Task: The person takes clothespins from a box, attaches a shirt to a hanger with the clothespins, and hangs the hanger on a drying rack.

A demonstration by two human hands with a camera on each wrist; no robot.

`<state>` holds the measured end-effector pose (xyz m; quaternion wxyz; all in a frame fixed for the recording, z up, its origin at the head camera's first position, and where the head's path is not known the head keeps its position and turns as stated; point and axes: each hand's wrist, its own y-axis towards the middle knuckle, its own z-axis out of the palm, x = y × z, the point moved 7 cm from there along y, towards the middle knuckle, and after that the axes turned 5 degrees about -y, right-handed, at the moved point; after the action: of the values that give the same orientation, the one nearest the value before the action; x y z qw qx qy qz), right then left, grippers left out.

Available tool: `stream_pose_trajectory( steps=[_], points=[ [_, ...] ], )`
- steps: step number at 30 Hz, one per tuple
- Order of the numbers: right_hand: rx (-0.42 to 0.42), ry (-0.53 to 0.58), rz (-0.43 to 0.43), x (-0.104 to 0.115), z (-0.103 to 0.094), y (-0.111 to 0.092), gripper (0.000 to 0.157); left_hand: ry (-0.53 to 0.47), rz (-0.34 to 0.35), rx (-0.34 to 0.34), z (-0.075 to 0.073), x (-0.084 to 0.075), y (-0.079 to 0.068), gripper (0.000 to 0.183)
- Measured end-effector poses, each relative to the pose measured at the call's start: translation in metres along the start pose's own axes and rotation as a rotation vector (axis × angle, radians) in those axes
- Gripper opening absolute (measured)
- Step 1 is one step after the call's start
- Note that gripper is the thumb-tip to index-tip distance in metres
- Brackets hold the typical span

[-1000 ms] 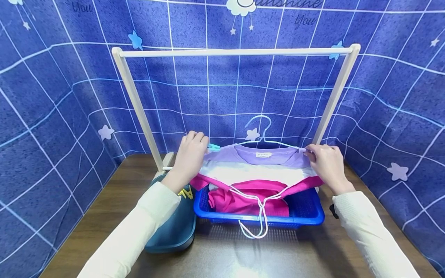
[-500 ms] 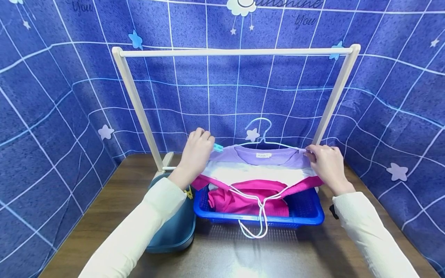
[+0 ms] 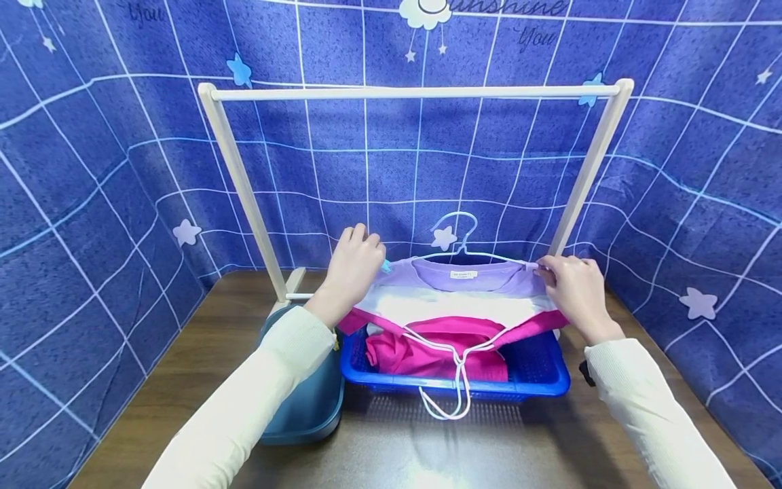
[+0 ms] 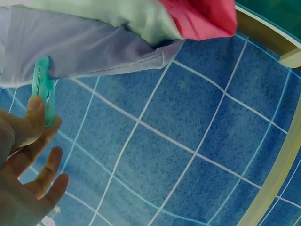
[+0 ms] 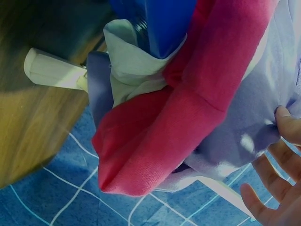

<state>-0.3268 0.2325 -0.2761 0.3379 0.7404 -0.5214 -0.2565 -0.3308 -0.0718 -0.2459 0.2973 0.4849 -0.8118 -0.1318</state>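
Tub [image 3: 299, 407] at far left on the table, partly under your left sleeve. Your left hand [image 3: 360, 266] comes next: thumb and forefinger pinch the green peg [image 4: 43, 77], other fingers loose and apart. Left wrist view: peg tip overlaps the lavender shoulder edge; whether it bites cloth and wire together, cannot tell.

Center: shirt [image 3: 452, 302], collar at the back, spread over the basket [image 3: 391, 379] between your hands. Blue hanger [image 3: 462, 248] at the neckline, hook up. White hanger [image 3: 459, 367] in front, hook hanging over the near rim. Pink cloth [image 3: 415, 356] lies in the basket. Rail [image 3: 415, 92] above and behind, well apart from the shirt.

Right: your right hand [image 3: 574, 288] pinches the other shoulder between thumb and fingers, holding that side out.

Step in hand, judged: pegging the left shoulder to the blue hanger. Next move would call for seating the peg over cloth and wire, right side held steady, then easing your left pinch. Risk: the peg catching cloth alone.
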Motion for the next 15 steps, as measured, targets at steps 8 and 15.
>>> stream_pose_trajectory(
  steps=[8,15],
  points=[
    [0.002,0.001,0.002,-0.0006,0.0019,-0.0007,0.008,-0.013,-0.043,0.027,0.0049,-0.0004,-0.0006,0.012],
    [-0.012,-0.005,0.002,-0.0036,0.0027,-0.0005,0.009,-0.029,-0.054,0.028,0.007,0.0008,-0.0025,0.018]
  ],
)
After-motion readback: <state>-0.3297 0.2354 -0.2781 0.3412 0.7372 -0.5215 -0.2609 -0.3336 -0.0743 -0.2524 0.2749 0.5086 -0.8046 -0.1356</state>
